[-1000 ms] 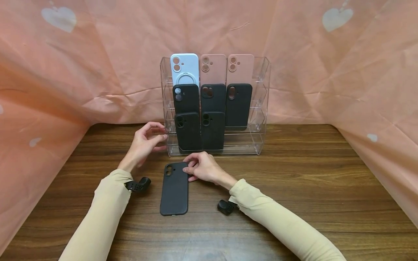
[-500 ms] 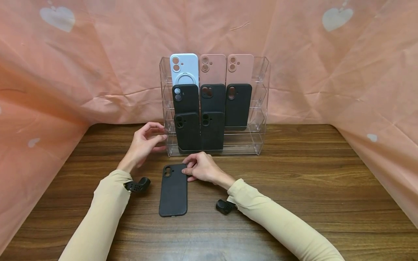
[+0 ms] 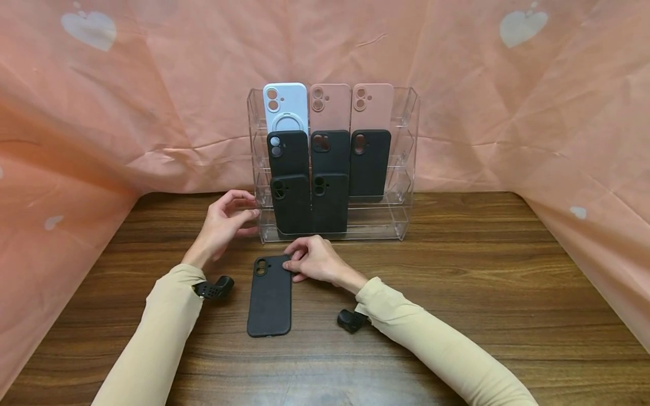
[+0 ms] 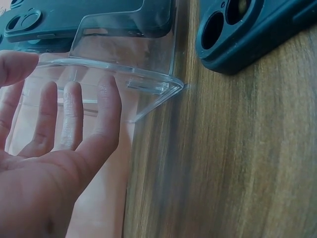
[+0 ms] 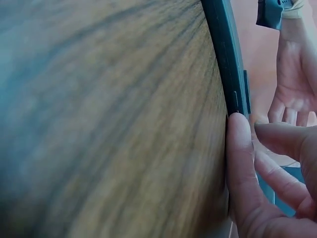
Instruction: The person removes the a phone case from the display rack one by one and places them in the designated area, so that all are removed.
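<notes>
A black phone case (image 3: 270,301) lies on the wooden table in front of the clear acrylic stand (image 3: 373,231). At its upper right corner, my right hand (image 3: 320,260) pinches it, the thumb over the back and other fingers by the edge. The right wrist view has a fingertip against the end of the case (image 5: 230,64). Beside the stand's left side is my left hand (image 3: 223,223), its fingers spread and holding nothing. In the left wrist view those fingers (image 4: 109,106) reach close to the clear side wall.
The tiered stand holds a white case (image 3: 294,104) and two pink cases (image 3: 332,110) on top. Below are several black cases (image 3: 369,166), the lowest two in the front tier. Pink cloth (image 3: 467,113) hangs around the back and sides of the table.
The black case on the table has slid very slightly toward the person, mostly in the first half second. Both hands have stayed almost where they were.
</notes>
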Tool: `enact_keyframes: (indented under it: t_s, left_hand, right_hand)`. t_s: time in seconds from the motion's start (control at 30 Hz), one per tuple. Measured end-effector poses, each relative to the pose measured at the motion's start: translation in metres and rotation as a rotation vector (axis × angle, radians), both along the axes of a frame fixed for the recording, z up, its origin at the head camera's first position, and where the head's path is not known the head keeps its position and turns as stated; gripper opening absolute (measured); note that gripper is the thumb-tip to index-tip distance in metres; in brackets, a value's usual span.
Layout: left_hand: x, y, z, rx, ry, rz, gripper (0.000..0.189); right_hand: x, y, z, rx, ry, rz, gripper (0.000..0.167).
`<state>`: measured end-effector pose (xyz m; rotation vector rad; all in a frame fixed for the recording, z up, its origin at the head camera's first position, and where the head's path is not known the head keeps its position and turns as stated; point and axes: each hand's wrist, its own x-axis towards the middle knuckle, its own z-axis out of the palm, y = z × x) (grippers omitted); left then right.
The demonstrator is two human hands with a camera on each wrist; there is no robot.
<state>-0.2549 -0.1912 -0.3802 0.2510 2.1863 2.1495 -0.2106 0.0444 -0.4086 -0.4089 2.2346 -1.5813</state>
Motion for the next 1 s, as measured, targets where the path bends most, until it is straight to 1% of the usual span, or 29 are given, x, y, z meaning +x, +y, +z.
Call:
enact_keyframes:
  t_s: [0.13,0.37,0.47,0.57,0.67,0.77,0.87,1.0]
  left_hand:
    - [0.000,0.000,0.000,-0.001,-0.004,0.001,0.028]
    - [0.000,-0.001,0.000,-0.007,0.000,0.005,0.026]
    - [0.000,0.000,0.000,-0.006,0.001,0.006,0.026]
    - [0.000,0.000,-0.001,-0.004,0.000,0.007,0.025]
    - [0.001,0.001,-0.001,-0.002,0.000,0.010,0.026]
    - [0.001,0.001,-0.002,0.001,0.001,0.015,0.026]
    - [0.001,0.001,-0.002,0.004,0.002,0.018,0.027]
    - [0.001,0.001,-0.002,0.003,0.003,0.019,0.027]
  right_hand:
    - [-0.001,0.004,0.001,-0.002,0.004,0.025,0.027]
    - [0.000,0.012,0.003,-0.018,0.000,0.097,0.029]
    - [0.000,0.017,0.004,-0.008,0.023,0.130,0.031]
    - [0.000,0.023,0.005,0.027,0.094,0.162,0.032]
    - [-0.001,0.031,0.006,0.077,0.213,0.181,0.031]
    - [-0.003,0.038,0.007,0.101,0.323,0.181,0.032]
    - [-0.004,0.046,0.010,0.081,0.394,0.174,0.033]
    - [-0.005,0.055,0.018,0.046,0.454,0.145,0.034]
